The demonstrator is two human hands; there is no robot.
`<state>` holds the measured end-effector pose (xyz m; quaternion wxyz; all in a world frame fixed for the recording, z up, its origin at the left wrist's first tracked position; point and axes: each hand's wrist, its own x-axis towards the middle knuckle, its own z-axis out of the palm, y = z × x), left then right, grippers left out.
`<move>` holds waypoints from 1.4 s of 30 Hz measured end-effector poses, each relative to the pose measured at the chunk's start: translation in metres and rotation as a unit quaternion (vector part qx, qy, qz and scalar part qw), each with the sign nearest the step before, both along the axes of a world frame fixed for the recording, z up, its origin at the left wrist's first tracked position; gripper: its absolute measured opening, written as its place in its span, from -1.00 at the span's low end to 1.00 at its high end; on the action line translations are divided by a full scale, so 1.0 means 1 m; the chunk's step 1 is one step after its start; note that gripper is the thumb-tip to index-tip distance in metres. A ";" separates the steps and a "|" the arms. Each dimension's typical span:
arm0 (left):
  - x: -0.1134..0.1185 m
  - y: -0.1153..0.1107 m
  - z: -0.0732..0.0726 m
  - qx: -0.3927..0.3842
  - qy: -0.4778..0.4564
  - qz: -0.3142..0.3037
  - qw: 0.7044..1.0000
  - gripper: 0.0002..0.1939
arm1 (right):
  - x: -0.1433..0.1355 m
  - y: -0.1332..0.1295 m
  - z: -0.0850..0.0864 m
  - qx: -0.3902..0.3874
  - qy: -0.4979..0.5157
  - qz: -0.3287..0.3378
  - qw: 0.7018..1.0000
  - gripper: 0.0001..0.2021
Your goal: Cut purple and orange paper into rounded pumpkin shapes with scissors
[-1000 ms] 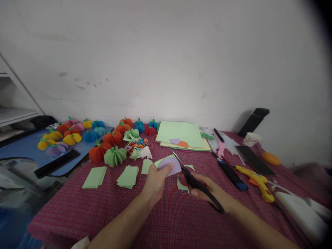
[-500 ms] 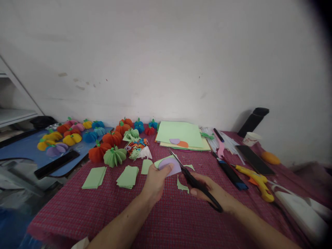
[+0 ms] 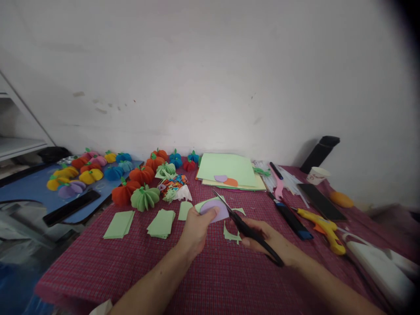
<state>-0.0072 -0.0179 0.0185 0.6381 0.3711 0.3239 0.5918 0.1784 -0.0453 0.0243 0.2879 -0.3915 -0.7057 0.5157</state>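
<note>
Blue table [image 3: 24,190]: far left, holds paper pumpkins [image 3: 92,176], several colours.
Green stacks [image 3: 118,225]: two, flat on the cloth, left of my hands.
Left hand [image 3: 196,234]: my thumb is clamped on the purple piece [image 3: 209,207], pinning it over green paper [image 3: 202,202].
Purple piece: mid-table, nearer me than the big sheet pile [image 3: 226,168].
Slip risk: a slack thumb could let purple slide over green, putting the layers out of line.
Scissors [image 3: 242,225]: blades point up-left by the paper's right edge; can't tell if they bite.
Scraps [image 3: 229,234]: green, on the cloth beside the scissors.
Right hand [image 3: 269,238]: my fingers are wrapped on the black handles.
Cut risk: blades turned too far left could nick purple or my thumb.
Glue gun [image 3: 323,227]: far right, yellow; a wide right-arm swing could knock it.
</note>
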 end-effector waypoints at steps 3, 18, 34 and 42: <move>0.000 0.000 0.000 0.004 0.006 -0.006 1.000 -0.87 | 0.003 0.000 0.001 -0.005 -0.003 0.003 1.000 -0.66; -0.003 0.001 -0.002 -0.004 0.031 -0.034 0.999 -0.83 | 0.015 0.001 0.010 -0.006 -0.053 0.029 0.998 -0.60; -0.005 0.000 -0.002 0.005 0.077 -0.077 0.994 -0.84 | 0.029 0.000 0.033 0.011 -0.114 0.086 0.990 -0.69; -0.006 -0.003 0.003 -0.001 0.114 -0.120 0.986 -0.85 | 0.041 0.000 0.038 -0.014 -0.139 0.103 0.985 -0.59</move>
